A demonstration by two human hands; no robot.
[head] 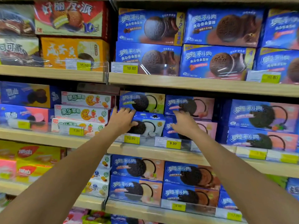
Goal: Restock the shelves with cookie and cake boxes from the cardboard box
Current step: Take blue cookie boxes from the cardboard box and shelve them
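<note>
Two arms were recorded, both bare over their full visible length. The left forearm was uncovered from the lower frame edge to the wrist, slender and tapering. The left hand was bare. The right forearm was likewise uncovered and of matching build. The right hand was bare. Nail detail was too blurred to record.

Bright, soft-blurred, wide-angle edge warp.
</note>
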